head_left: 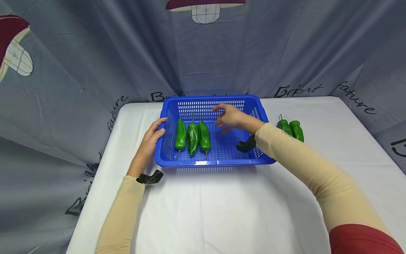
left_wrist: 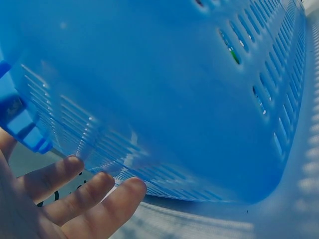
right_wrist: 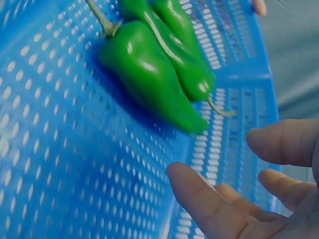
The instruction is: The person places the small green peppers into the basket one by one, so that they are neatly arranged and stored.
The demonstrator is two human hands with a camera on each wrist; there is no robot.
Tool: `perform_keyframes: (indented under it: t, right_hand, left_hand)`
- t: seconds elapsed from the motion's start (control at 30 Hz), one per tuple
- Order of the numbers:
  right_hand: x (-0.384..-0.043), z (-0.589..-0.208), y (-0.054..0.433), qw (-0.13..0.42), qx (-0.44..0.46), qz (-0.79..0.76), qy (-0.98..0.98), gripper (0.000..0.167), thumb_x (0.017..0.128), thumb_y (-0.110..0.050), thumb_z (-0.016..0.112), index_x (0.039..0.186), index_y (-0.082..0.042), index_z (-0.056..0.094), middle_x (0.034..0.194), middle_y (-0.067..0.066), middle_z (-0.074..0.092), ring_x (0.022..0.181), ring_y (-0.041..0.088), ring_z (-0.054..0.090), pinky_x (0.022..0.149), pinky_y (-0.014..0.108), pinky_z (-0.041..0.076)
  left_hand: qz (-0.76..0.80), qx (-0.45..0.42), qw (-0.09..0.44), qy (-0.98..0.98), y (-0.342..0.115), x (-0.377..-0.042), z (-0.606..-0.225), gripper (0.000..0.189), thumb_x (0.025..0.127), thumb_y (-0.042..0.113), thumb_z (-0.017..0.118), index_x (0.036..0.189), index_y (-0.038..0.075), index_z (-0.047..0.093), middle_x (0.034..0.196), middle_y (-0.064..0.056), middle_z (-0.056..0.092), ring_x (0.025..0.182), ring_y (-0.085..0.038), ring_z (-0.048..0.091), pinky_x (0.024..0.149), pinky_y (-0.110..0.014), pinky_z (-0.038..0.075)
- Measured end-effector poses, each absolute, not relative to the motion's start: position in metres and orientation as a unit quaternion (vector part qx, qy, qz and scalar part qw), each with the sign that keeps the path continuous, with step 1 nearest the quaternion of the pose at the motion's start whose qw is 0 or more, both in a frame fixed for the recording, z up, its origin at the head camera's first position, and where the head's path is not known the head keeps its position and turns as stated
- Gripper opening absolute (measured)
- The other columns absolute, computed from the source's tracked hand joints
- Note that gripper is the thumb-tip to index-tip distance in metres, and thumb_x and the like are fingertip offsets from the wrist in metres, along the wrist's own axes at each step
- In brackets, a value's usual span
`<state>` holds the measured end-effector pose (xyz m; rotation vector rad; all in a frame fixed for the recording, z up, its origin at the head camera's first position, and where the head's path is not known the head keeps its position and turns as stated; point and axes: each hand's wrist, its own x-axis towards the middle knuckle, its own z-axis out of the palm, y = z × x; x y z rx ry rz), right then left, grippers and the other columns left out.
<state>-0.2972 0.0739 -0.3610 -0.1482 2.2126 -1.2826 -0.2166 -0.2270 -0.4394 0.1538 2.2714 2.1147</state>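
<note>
Green peppers [head_left: 192, 137], glossy, tapered, three in blue basket [head_left: 226, 162], left hand [head_left: 147, 143] and right hand [head_left: 233, 117] fingers [right_wrist: 199, 196] apart

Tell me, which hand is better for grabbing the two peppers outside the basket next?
Probably the right hand: it holds nothing and is nearer the outside peppers, while the left hand touches the blue basket across from them.

Bright light casts soft shadows on the tablecloth [head_left: 203, 208] and glints off the peppers [right_wrist: 142, 64].
</note>
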Motion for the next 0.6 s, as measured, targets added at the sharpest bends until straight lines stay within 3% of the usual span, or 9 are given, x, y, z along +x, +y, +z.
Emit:
perform_keyframes:
  t: [0.13, 0.3, 0.6]
  right_hand:
    - [-0.298, -0.357, 0.095, 0.27, -0.056, -0.471, 0.838, 0.062, 0.098, 0.007, 0.049, 0.157, -0.008, 0.033, 0.132, 0.025, 0.049, 0.126, 0.046, 0.056, 0.095, 0.056, 0.057]
    - [-0.295, -0.346, 0.12, 0.26, -0.059, -0.476, 0.838, 0.06, 0.101, 0.004, 0.047, 0.158, -0.007, 0.031, 0.138, 0.027, 0.046, 0.128, 0.048, 0.054, 0.097, 0.059, 0.054]
    - [-0.289, -0.324, 0.175, 0.214, -0.042, -0.497, 0.84, 0.06, 0.105, -0.003, 0.048, 0.16, -0.007, 0.026, 0.148, 0.03, 0.039, 0.132, 0.048, 0.053, 0.098, 0.055, 0.055]
  left_hand:
    - [0.684, 0.053, 0.02, 0.727, -0.227, -0.216, -0.44, 0.049, 0.106, 0.011, 0.038, 0.155, 0.007, 0.037, 0.167, -0.014, 0.028, 0.149, -0.035, 0.033, 0.122, -0.058, 0.03]
    - [0.688, 0.054, 0.018, 0.723, -0.228, -0.216, -0.439, 0.049, 0.106, 0.01, 0.037, 0.155, 0.006, 0.036, 0.167, -0.014, 0.027, 0.15, -0.035, 0.032, 0.123, -0.058, 0.029]
    - [0.686, 0.057, 0.02, 0.725, -0.226, -0.215, -0.439, 0.049, 0.107, 0.012, 0.036, 0.156, 0.007, 0.036, 0.168, -0.014, 0.025, 0.153, -0.037, 0.029, 0.123, -0.06, 0.027]
